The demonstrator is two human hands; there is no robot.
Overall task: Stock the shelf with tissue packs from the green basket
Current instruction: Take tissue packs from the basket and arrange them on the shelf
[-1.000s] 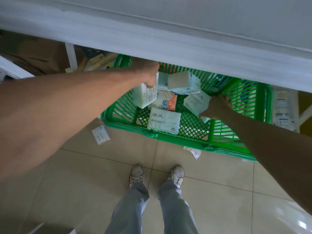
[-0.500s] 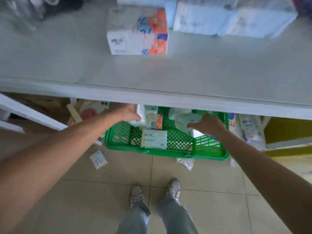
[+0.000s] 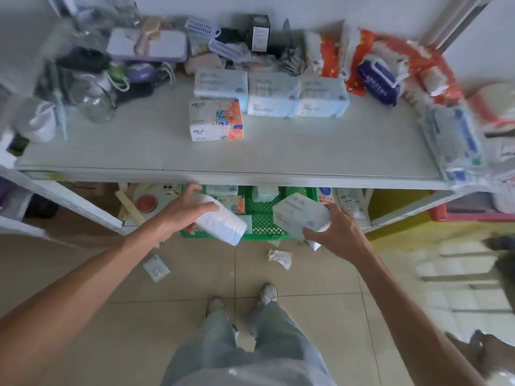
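My left hand (image 3: 182,210) grips a white and pale blue tissue pack (image 3: 223,225), held just below the shelf's front edge. My right hand (image 3: 338,234) grips a pale green tissue pack (image 3: 299,215) at about the same height. Both packs hang above the green basket (image 3: 263,221), which stands on the floor under the shelf (image 3: 278,154) and still holds several packs. On the shelf lie an orange-patterned pack (image 3: 216,119) and three pale blue packs (image 3: 271,93) in a row behind it.
Clutter fills the shelf's back and left: a glass jar (image 3: 93,100), a lilac box (image 3: 147,44), a black carton (image 3: 260,32), red-wrapped goods (image 3: 390,59). Bagged items (image 3: 457,143) lie at the right end. A small packet (image 3: 156,267) and crumpled paper (image 3: 280,257) lie on the floor tiles.
Both hands have lifted out of the basket, each with a tissue pack. My view has tilted up, so the whole shelf top now shows.
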